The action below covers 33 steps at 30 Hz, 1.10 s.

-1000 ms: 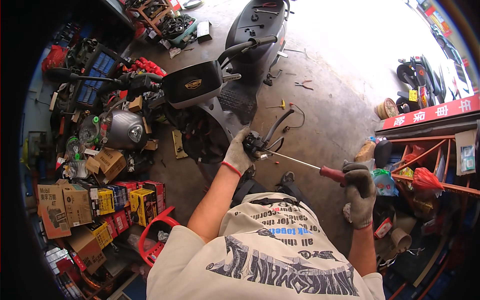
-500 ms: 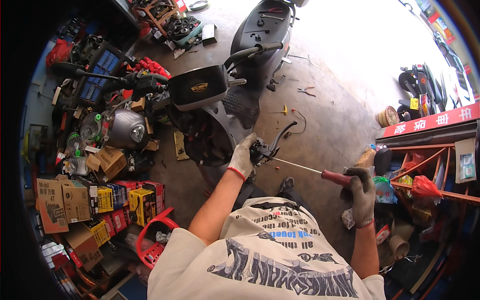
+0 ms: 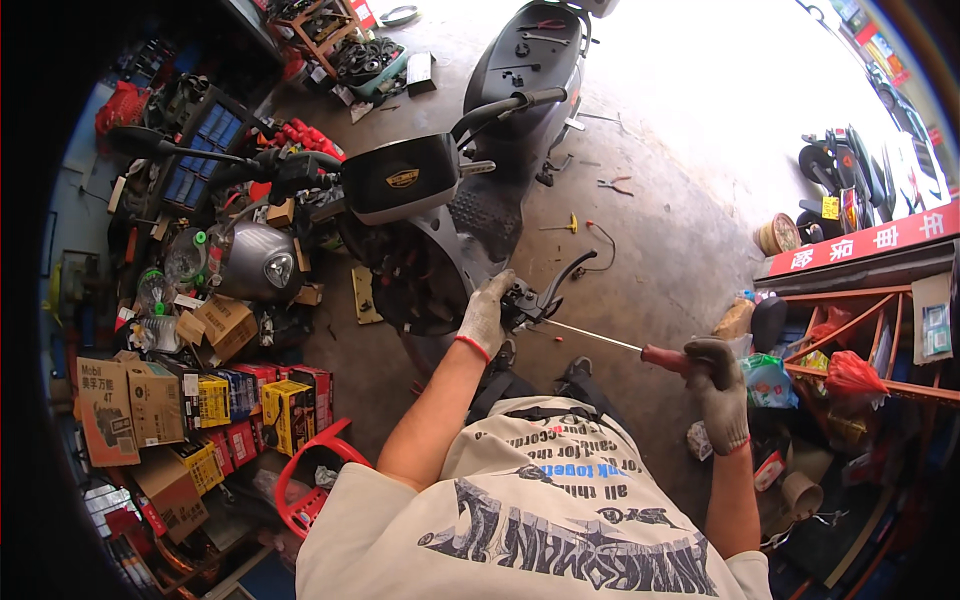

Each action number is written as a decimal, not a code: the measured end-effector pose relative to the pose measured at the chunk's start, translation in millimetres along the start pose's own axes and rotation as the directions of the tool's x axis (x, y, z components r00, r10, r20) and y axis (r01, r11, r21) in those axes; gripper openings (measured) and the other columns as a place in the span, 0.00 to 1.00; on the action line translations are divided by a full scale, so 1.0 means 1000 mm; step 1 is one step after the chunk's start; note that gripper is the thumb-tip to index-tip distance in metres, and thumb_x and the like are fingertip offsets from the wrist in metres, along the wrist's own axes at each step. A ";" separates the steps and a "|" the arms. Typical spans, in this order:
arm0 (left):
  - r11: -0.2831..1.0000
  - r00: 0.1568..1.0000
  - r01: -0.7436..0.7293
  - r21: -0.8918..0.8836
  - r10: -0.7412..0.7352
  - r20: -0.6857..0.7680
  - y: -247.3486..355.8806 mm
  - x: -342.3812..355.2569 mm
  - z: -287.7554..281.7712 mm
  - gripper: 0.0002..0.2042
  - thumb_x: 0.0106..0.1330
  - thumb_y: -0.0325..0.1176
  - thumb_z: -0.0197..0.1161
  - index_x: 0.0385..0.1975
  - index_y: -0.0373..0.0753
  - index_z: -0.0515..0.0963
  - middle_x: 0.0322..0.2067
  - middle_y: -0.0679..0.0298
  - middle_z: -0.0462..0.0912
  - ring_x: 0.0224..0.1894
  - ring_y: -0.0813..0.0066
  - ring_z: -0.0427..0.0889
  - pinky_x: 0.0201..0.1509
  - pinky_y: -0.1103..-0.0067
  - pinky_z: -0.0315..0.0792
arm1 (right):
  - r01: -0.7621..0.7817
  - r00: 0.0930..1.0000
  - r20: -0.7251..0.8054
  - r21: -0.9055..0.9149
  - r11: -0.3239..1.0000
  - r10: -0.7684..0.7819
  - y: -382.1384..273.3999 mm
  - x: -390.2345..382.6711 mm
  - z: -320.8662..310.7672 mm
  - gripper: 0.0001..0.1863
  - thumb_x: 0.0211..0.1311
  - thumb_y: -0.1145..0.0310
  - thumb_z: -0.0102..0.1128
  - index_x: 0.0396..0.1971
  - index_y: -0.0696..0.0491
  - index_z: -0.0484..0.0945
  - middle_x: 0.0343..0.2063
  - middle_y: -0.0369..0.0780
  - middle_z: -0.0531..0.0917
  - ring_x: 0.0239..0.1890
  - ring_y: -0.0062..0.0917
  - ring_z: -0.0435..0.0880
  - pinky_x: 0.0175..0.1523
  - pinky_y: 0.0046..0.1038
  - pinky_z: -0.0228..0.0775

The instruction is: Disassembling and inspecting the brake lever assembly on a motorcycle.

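Observation:
My left hand (image 3: 485, 315), in a pale work glove with a red cuff edge, grips a black brake lever assembly (image 3: 548, 293) whose curved lever points up and away to the right. My right hand (image 3: 722, 395), also gloved, is closed around the dark red handle of a long screwdriver (image 3: 664, 358). The thin steel shaft runs left to the assembly, its tip touching or very near the lever mount; the exact contact is too small to tell. Just beyond my left hand stands a grey scooter (image 3: 490, 215) with its front panel off and its inside exposed.
Pliers (image 3: 615, 186), a yellow-handled tool (image 3: 572, 222) and a short cable (image 3: 606, 245) lie on the concrete floor. Several boxes (image 3: 288, 412) and a red plastic chair (image 3: 300, 485) stand at left. An orange rack (image 3: 850, 335) with bags is at right; tools rest on the scooter seat (image 3: 520, 65).
The fingers of my right hand have shifted around the screwdriver handle, and the hand sits slightly further left. My left hand keeps its grip on the brake lever assembly.

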<state>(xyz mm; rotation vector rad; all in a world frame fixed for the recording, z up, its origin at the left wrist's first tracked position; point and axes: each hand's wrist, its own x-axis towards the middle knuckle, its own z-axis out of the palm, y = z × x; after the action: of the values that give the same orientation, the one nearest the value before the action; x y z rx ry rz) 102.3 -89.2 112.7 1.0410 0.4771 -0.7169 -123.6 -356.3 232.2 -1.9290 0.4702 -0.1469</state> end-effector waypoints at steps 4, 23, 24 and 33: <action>0.999 1.000 0.008 -0.041 -0.007 0.021 -0.003 0.001 -0.005 0.10 0.75 0.40 0.56 0.36 0.41 0.78 0.30 0.66 0.82 0.29 0.75 0.82 0.33 0.76 0.77 | -0.184 0.971 -0.083 0.335 0.924 0.223 -0.026 -0.002 0.009 0.14 0.67 0.77 0.56 0.52 0.57 0.76 0.45 0.40 0.81 0.31 0.19 0.81 0.33 0.21 0.74; 0.999 0.999 0.005 0.033 -0.007 0.045 -0.006 0.011 -0.004 0.10 0.75 0.40 0.56 0.36 0.42 0.78 0.30 0.66 0.82 0.30 0.74 0.83 0.34 0.76 0.76 | -0.160 0.984 -0.050 0.187 0.969 0.172 0.008 -0.005 0.001 0.18 0.69 0.72 0.60 0.58 0.54 0.75 0.45 0.37 0.83 0.38 0.19 0.81 0.35 0.19 0.73; 0.999 0.999 0.001 0.039 -0.003 0.033 -0.006 0.012 -0.002 0.10 0.75 0.40 0.56 0.36 0.41 0.78 0.30 0.66 0.82 0.30 0.74 0.83 0.33 0.76 0.77 | 0.063 0.986 -0.164 0.113 0.992 -0.044 0.013 -0.006 0.005 0.19 0.69 0.71 0.59 0.58 0.54 0.75 0.44 0.37 0.83 0.37 0.19 0.82 0.35 0.19 0.72; 0.997 0.994 -0.045 0.063 0.038 0.105 -0.014 0.023 -0.022 0.14 0.72 0.39 0.56 0.47 0.35 0.79 0.39 0.60 0.83 0.40 0.70 0.85 0.43 0.72 0.81 | -0.159 0.978 -0.087 0.285 0.945 0.191 -0.032 0.001 0.010 0.20 0.64 0.75 0.58 0.57 0.56 0.75 0.42 0.38 0.84 0.35 0.20 0.83 0.38 0.23 0.75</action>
<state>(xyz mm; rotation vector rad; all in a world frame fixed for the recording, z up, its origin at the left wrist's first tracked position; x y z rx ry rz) 107.1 -81.1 79.6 1.0660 0.3437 -0.7495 -111.1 -337.3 257.5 -1.6019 0.6594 -0.1972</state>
